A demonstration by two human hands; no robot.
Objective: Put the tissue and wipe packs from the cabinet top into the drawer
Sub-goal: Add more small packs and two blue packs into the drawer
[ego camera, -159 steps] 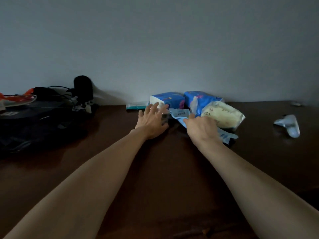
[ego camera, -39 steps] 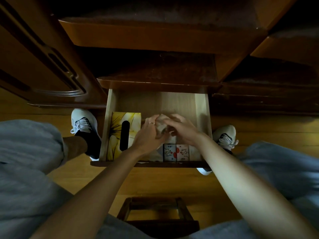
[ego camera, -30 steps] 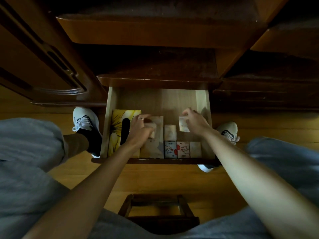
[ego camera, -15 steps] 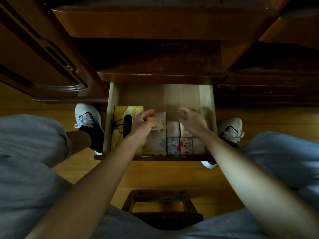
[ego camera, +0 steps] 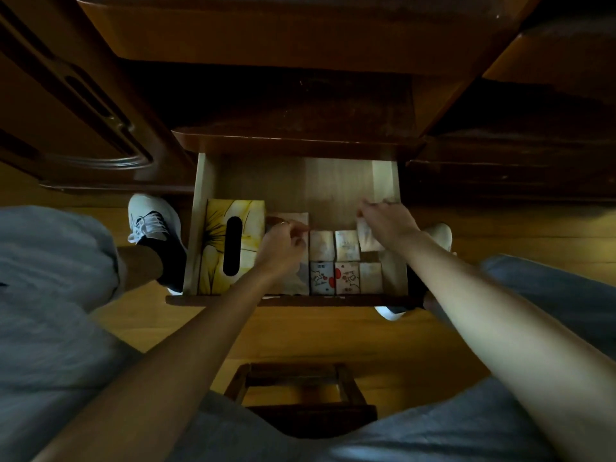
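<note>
Fingers of right hand (ego camera: 383, 225) pinch a half-hidden small pack (ego camera: 366, 240); left hand (ego camera: 281, 246) curls loosely, grip unclear, over drawer (ego camera: 201, 228)

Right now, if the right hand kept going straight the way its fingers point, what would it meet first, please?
Probably nothing at first: the right hand points at the bare floor of the drawer, towards its back, which is hidden under the cabinet. Depth is unclear.

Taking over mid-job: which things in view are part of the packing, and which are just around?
Job: open drawer; small tissue packs; pack under the right hand; left hand over a larger pack.

Around: yellow tissue box; wooden stool; shoes.
</note>
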